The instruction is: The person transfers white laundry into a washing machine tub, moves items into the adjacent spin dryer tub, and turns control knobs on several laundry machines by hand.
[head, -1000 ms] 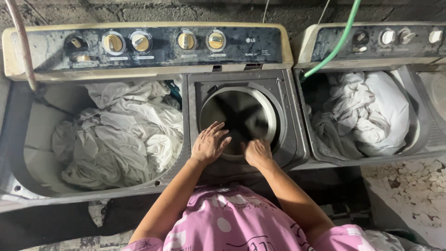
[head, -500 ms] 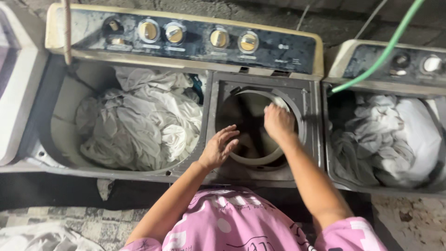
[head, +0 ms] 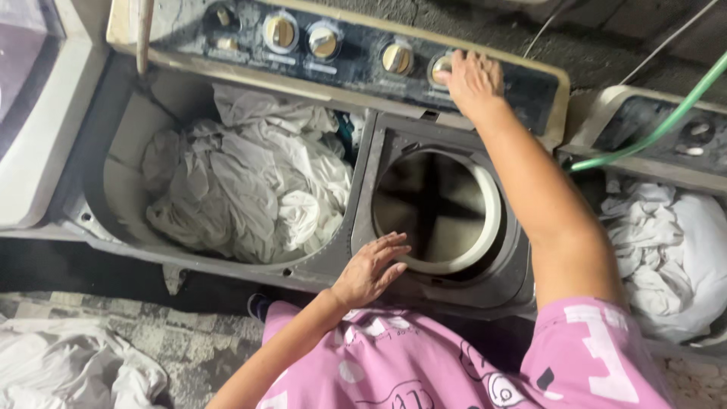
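Right now the right hand (head: 473, 79) has its fingers closed on the far-right dial (head: 441, 68) of the washer's panel, while the left hand (head: 369, 269) rests open-fingered on the spin tub's rim (head: 496, 204) — tub looking empty (white laundry (head: 250, 182) sits in the wash side, unspun).

Left of the round spin tub (head: 439, 208), white laundry (head: 246, 182) fills the wash tub, a green hose (head: 644, 129) runs to its right, and a white cloth heap (head: 68, 367) lies on the floor below-left.

Rough grey concrete wall (head: 628, 45) behind; patterned grey tiled floor (head: 189, 341) below, dimly lit.
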